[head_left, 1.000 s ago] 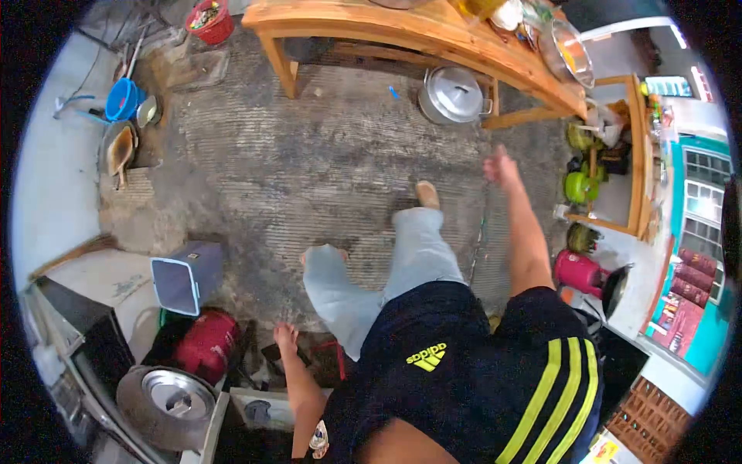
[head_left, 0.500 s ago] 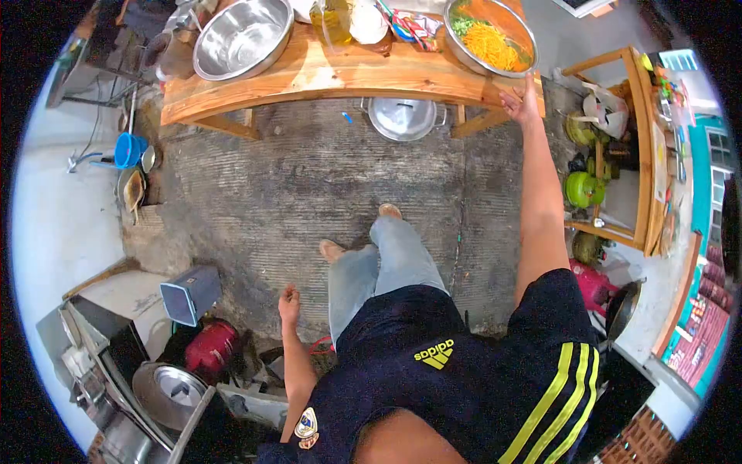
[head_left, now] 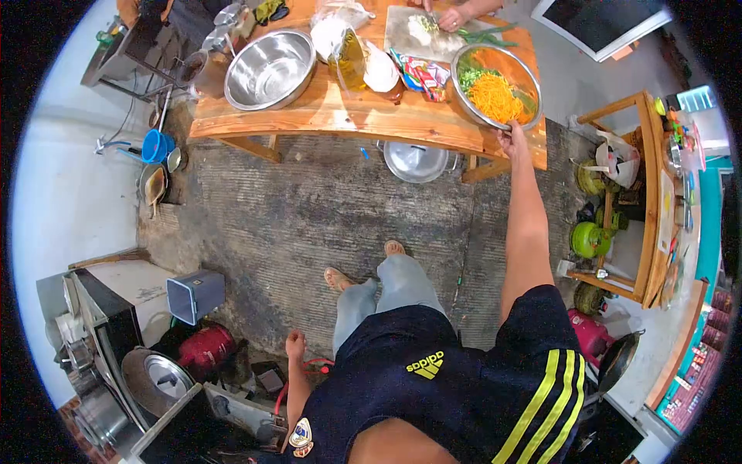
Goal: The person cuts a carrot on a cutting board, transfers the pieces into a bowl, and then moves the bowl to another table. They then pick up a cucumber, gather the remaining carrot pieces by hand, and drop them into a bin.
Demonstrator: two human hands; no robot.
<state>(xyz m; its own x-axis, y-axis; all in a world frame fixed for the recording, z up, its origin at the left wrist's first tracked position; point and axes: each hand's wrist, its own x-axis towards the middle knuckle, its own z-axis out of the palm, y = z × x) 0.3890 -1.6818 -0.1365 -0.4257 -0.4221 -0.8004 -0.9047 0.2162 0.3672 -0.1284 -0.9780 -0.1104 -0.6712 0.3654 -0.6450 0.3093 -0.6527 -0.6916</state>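
My right hand (head_left: 512, 141) reaches up to the table, with its fingers closed on the near rim of a steel bowl (head_left: 534, 87). Shredded carrot (head_left: 495, 97) and chopped greens (head_left: 468, 78) lie inside that bowl. My left hand (head_left: 295, 343) hangs low at my side, its fingers curled in loosely and nothing visible in them. An empty steel basin (head_left: 270, 71) stands at the table's left. Between the two vessels are an oil bottle (head_left: 347, 62), a white container (head_left: 379, 71) and colourful packets (head_left: 423, 76).
Across the wooden table (head_left: 325, 117), another person's hand (head_left: 454, 18) works at a cutting board (head_left: 400, 35) holding chopped white pieces. A lidded pot (head_left: 416, 161) sits under the table. Green gas cylinders (head_left: 590, 239) stand by the right-hand shelf (head_left: 645, 193). A grey bin (head_left: 196, 297) is at left.
The view has tilted up, bringing the cutting board and the other person's hands into sight. My right hand, open beside the bowl before, has taken hold of its rim. My left hand still hangs.
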